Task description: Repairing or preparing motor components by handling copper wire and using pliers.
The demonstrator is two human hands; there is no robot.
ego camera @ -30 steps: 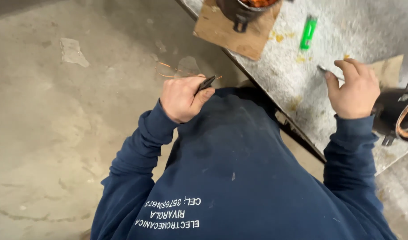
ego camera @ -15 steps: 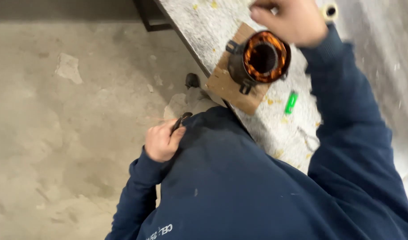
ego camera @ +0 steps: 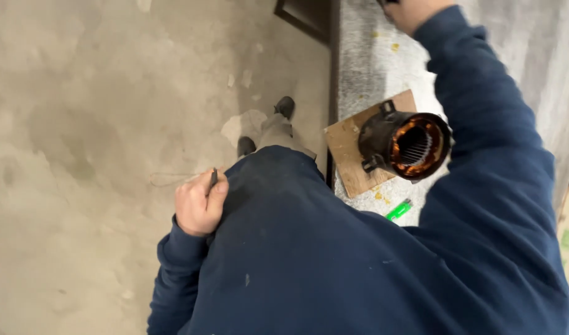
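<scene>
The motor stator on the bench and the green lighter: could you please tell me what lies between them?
In the head view, between the motor stator and the green lighter lie the near edge of the wooden board and a few yellowish scraps on the bench.

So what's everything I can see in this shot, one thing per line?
Motor stator: one, black housing with copper-coloured windings, lying on its side on the board.
Wooden board: one, light brown, flat on the bench under the stator.
Lighter: one, green, on the bench beside the board.
Workbench: one, grey speckled top with a dark edge, upper right.
Floor: grey concrete, left side.
Shoes: two, black, on the floor by the bench.
Left hand: closed around a thin dark tool, held at the hip.
Right hand: reaching across the bench, mostly cut off by the top edge.
</scene>
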